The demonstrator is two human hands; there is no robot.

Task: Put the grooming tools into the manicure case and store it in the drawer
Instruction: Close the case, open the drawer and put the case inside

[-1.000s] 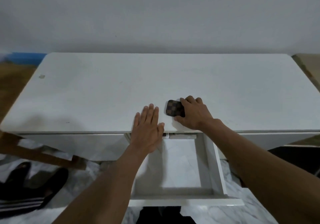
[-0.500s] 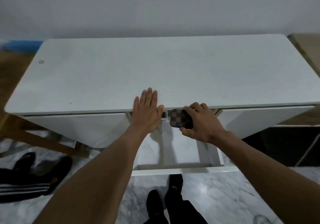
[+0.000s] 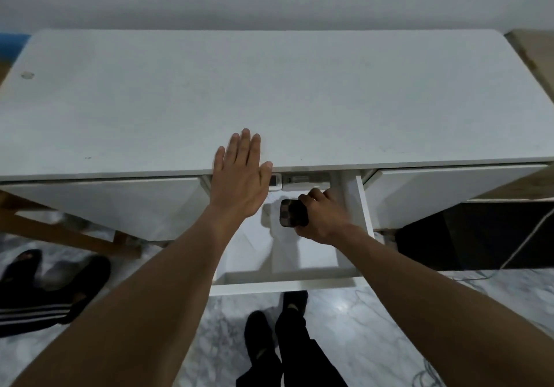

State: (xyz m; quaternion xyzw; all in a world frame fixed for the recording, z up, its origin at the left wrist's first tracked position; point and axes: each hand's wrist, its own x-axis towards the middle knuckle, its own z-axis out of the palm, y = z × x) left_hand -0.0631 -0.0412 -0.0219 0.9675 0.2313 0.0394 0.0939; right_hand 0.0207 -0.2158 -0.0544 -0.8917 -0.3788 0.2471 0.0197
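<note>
The manicure case (image 3: 293,213) is small, dark and checkered brown, and it is closed. My right hand (image 3: 325,217) grips it from the right, inside the open white drawer (image 3: 287,283), near the drawer's back right part just below the table edge. Whether the case touches the drawer floor I cannot tell. My left hand (image 3: 241,175) lies flat with fingers straight on the front edge of the white table (image 3: 150,102), holding nothing. No loose grooming tools are visible.
The drawer is pulled out toward me under the table's middle; closed white drawer fronts (image 3: 105,204) flank it. Dark sandals (image 3: 45,284) lie on the marble floor at left, my feet (image 3: 278,335) below the drawer, a wooden leg (image 3: 69,237) at left, a cable (image 3: 521,248) at right.
My right hand carried the case off the tabletop, over the front edge and down into the open drawer. The left hand stayed flat on the table edge. The view shifted.
</note>
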